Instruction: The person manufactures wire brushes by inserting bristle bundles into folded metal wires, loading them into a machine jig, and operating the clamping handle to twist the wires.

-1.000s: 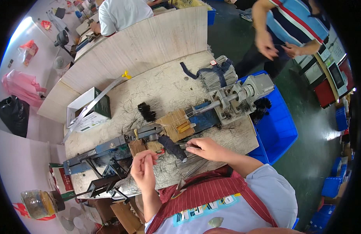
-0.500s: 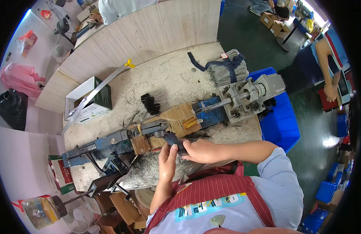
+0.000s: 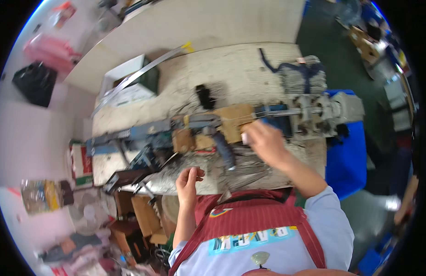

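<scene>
Right hand (image 3: 265, 142) motion-blurred, over near edge of cardboard pad (image 3: 233, 117) on the bench machine; fingers bent inward, fingertips smeared, can't tell if pinching anything. Pale spot by thumb too blurred to identify; hand covers whatever sits directly beneath. Left hand (image 3: 189, 181) near bench front edge, fingers curled, thumb close to index; can't tell if they meet or grip something thin. Dark cloth-wrapped handle (image 3: 224, 149) slants from the machine's middle toward the person, between the hands, touched by neither. Loose wires (image 3: 252, 172) beside it, individual strands indistinct. Black bristle brush (image 3: 204, 96) behind pad, blurry. Blue bin (image 3: 346, 161) right, partly hidden by bench and motor housing (image 3: 350, 106).
</scene>
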`<state>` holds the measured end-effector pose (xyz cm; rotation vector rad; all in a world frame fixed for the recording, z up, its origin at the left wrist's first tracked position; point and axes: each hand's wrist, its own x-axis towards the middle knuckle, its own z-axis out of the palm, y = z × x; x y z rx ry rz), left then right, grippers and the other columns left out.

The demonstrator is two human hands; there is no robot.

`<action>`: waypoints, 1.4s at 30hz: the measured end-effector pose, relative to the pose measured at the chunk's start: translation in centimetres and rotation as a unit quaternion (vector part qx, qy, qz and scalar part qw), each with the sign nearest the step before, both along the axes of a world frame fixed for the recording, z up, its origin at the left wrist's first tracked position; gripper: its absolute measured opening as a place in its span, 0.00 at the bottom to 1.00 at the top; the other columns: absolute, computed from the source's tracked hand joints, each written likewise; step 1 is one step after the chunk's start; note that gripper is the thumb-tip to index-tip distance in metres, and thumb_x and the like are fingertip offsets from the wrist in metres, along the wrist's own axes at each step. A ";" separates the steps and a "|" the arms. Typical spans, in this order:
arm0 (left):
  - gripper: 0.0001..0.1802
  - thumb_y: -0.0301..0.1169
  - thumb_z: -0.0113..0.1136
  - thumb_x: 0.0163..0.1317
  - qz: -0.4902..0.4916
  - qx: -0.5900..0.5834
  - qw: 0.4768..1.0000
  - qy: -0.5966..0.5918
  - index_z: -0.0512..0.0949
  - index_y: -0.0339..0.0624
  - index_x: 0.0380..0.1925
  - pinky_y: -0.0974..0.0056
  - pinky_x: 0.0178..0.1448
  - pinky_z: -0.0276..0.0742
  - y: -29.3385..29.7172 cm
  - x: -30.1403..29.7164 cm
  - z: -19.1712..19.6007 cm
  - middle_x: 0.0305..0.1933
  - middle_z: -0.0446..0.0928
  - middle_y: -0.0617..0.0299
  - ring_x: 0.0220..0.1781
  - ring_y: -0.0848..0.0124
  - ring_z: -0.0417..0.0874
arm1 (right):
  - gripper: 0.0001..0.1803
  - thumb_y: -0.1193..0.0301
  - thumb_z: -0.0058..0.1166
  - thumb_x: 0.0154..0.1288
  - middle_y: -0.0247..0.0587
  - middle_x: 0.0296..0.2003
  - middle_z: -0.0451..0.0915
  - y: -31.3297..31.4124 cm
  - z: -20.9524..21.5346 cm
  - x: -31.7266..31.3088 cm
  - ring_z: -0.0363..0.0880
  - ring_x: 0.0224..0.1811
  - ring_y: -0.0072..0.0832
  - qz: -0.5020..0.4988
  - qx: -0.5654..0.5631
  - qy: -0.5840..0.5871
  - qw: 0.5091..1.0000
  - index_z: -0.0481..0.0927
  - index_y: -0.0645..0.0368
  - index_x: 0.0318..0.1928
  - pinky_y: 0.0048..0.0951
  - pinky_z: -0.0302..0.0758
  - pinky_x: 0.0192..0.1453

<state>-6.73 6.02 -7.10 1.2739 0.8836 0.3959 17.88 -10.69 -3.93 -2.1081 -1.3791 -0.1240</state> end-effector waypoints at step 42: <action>0.14 0.36 0.47 0.73 -0.072 -0.246 0.961 -0.107 0.74 0.40 0.31 0.71 0.21 0.68 -6.5 18.4 4.7 0.21 0.76 0.64 0.17 0.74 0.74 | 0.13 0.69 0.52 0.72 0.36 0.37 0.79 -4.8 6.2 1.6 0.79 0.34 0.20 -0.088 0.149 0.470 0.865 0.74 0.64 0.51 0.24 0.77 0.36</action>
